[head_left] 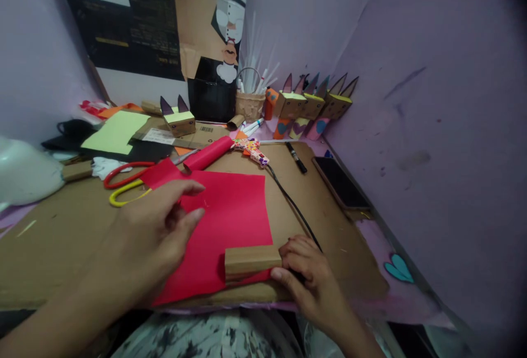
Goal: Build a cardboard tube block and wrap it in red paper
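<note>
My right hand [310, 278] grips the right end of a small squared cardboard tube [252, 256]. The tube lies along the lower right edge of a red sheet of paper [230, 204], and a strip of red shows beneath it. Above the left part of the sheet, my left hand [164, 231] is held with thumb and fingers apart and nothing between them. Just beyond the sheet are a red paper roll [209, 154] and scissors [132, 170] with red and yellow handles, partly under the paper. A patterned glue gun [253, 150] lies past the roll, its black cord [294, 204] running toward my right hand.
A phone [341, 182] and black marker [296, 157] lie at right. Cardboard animal figures with pointed ears [317, 105] stand by the wall, another animal head [179, 119] farther left. Behind are a basket of white sticks [250, 104] and a black box [212, 94]. A white rounded object [27, 171] stands left.
</note>
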A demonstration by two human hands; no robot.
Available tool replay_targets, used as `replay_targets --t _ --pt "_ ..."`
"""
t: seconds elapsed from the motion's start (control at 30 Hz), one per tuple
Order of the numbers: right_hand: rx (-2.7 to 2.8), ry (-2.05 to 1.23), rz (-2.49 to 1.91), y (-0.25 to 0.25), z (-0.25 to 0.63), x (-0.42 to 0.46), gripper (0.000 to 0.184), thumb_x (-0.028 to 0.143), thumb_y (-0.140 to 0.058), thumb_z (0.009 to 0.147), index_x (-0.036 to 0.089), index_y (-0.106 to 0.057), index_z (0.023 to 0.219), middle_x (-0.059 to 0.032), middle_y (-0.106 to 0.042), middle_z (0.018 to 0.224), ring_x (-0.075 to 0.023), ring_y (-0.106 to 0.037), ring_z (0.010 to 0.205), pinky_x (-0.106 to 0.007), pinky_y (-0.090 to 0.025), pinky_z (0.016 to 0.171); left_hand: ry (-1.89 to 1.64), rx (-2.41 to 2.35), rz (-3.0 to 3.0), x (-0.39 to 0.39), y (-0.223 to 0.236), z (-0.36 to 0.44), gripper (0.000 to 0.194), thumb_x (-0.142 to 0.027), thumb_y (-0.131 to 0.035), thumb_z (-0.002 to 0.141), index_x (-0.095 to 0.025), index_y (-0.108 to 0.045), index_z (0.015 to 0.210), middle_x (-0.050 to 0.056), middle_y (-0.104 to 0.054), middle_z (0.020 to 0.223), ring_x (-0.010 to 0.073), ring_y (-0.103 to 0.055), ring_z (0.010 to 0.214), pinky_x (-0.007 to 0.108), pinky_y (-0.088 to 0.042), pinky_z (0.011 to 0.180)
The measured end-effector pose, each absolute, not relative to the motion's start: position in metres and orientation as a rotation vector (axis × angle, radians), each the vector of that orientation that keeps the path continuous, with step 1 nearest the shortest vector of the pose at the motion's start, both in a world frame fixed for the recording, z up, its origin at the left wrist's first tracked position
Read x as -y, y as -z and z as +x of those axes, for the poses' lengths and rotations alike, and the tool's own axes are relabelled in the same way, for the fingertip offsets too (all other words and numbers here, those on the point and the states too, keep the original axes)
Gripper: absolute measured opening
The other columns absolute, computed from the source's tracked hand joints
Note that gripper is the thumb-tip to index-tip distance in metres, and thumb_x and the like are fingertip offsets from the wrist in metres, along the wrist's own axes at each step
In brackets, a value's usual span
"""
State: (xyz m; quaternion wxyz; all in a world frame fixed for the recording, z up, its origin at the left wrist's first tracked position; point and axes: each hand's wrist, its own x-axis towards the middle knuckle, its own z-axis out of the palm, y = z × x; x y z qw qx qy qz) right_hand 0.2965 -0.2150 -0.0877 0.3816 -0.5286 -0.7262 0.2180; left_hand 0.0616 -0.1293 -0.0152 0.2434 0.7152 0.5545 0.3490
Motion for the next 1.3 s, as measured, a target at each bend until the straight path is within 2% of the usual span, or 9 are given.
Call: replay_targets --t 0.1,0.2,0.3,0.37,0.43,0.6,0.8,1.0,1.3 --pt "1.868 -0.541 -1.341 0.089 0.297 0.215 0.025 0.02 -0.052 0.086 0.018 -0.05 0.061 0.0001 -0.052 0.067 -0.0149 -0.051 0.066 -0.035 -0.038 0.074 -0.807 -1.358 2.463 0.089 0.012 0.08 0.029 -0.032 -0.048 0.079 -0.017 -0.063 0.099 0.007 -0.067 0.091 0.0227 -0.061 0.084 0.033 -0.046 0.076" --pt "1.898 -0.53 -1.332 0.092 0.298 0.215 0.024 0.019 -0.052 0.086 0.018 -0.05 0.062 0.0002 -0.053 0.066 -0.0149 -0.052 0.066 -0.037 -0.038 0.079 -0.56 -1.075 2.79 0.053 0.018 0.104 0.035 -0.029 -0.046 0.082 -0.012 -0.057 0.11 0.013 -0.06 0.116 0.0267 -0.05 0.111 0.038 -0.037 0.094" --pt "1.91 -0.516 -1.332 0.094 0.299 0.216 0.022 0.018 -0.052 0.086 0.019 -0.05 0.063 0.0005 -0.053 0.067 -0.0148 -0.053 0.066 -0.039 -0.038 0.082 -0.148 -1.083 2.806 0.028 0.026 0.125 0.031 -0.04 -0.055 0.077 -0.015 -0.064 0.091 0.012 -0.066 0.089 0.0284 -0.059 0.088 0.038 -0.043 0.077" --pt "1.915 -0.51 -1.337 0.094 0.299 0.217 0.02 0.017 -0.052 0.085 0.019 -0.05 0.065 0.0006 -0.053 0.068 -0.0148 -0.054 0.067 -0.04 -0.038 0.086 -0.077 -1.065 2.773 0.019 0.03 0.133 0.022 -0.038 -0.059 0.073 -0.017 -0.064 0.068 0.006 -0.062 0.064 0.0227 -0.058 0.066 0.031 -0.041 0.062" --pt "1.919 -0.529 -1.333 0.094 0.3 0.219 0.02 0.016 -0.051 0.085 0.02 -0.05 0.066 0.0011 -0.052 0.068 -0.0143 -0.055 0.067 -0.04 -0.037 0.089 -0.131 -1.025 2.766 0.016 0.034 0.138 0.019 -0.031 -0.058 0.073 -0.018 -0.061 0.059 0.002 -0.056 0.055 0.0187 -0.054 0.058 0.028 -0.035 0.055" --pt "1.935 -0.601 -1.336 0.091 0.307 0.221 0.021 0.016 -0.048 0.087 0.021 -0.047 0.066 0.0021 -0.049 0.068 -0.0136 -0.055 0.068 -0.04 -0.036 0.095 -0.346 -0.956 2.742 0.019 0.041 0.139 0.02 -0.03 -0.05 0.081 -0.02 -0.063 0.069 0.0 -0.059 0.062 0.0157 -0.053 0.062 0.026 -0.031 0.055" --pt "1.969 -0.626 -1.348 0.092 0.311 0.22 0.022 0.017 -0.047 0.087 0.021 -0.047 0.066 0.0022 -0.048 0.066 -0.0138 -0.055 0.066 -0.041 -0.038 0.093 -0.354 -0.932 2.761 0.017 0.059 0.139 0.022 -0.031 -0.055 0.08 -0.018 -0.066 0.066 0.001 -0.063 0.062 0.0152 -0.054 0.06 0.026 -0.027 0.051" --pt "1.997 -0.545 -1.33 0.095 0.311 0.22 0.02 0.015 -0.048 0.086 0.021 -0.046 0.066 0.0017 -0.05 0.067 -0.0141 -0.057 0.065 -0.042 -0.039 0.092 -0.405 -0.89 2.821 0.013 0.07 0.136 0.027 -0.035 -0.051 0.084 -0.018 -0.065 0.068 0.003 -0.066 0.066 0.016 -0.057 0.064 0.026 -0.031 0.055" --pt "2.033 -0.429 -1.286 0.09 0.309 0.216 0.02 0.016 -0.048 0.085 0.021 -0.052 0.065 0.0014 -0.054 0.063 -0.0149 -0.059 0.061 -0.039 -0.045 0.086 -0.767 -1.232 2.764 0.009 0.079 0.137 0.029 -0.029 -0.043 0.087 -0.016 -0.061 0.069 0.006 -0.064 0.07 0.0178 -0.056 0.063 0.028 -0.03 0.053"
